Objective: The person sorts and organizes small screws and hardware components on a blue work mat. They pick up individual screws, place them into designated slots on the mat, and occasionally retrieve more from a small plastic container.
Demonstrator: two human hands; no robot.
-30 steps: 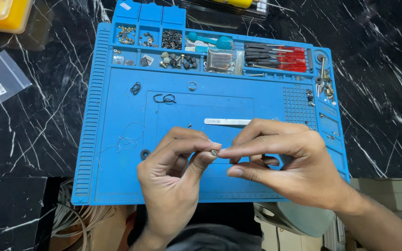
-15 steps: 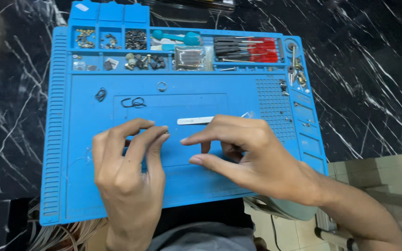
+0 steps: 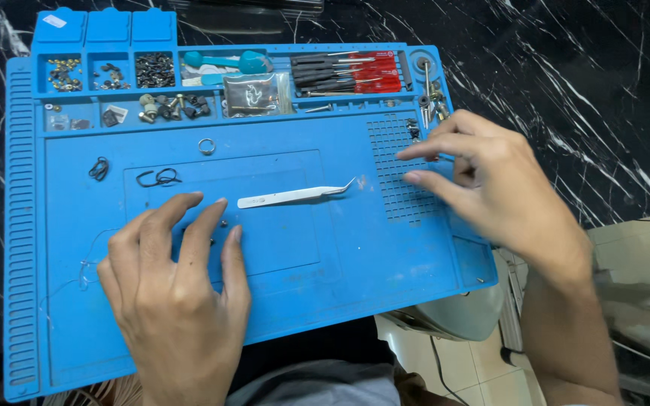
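A blue repair mat covers a black marble table. My left hand rests flat on the mat's lower left, fingers spread, with tiny dark parts just beyond its fingertips. My right hand hovers over the grid of small holes at the mat's right side, fingers apart and holding nothing visible. Silver curved tweezers lie loose on the mat between the two hands.
Compartments along the mat's top edge hold screws, small metal parts, a clear bag, a teal tool and red-handled screwdrivers. Black rings and a metal ring lie on the mat.
My hands were together pinching something small over the mat's middle. They have parted: the left has settled flat at lower left, the right has moved to the grid at right.
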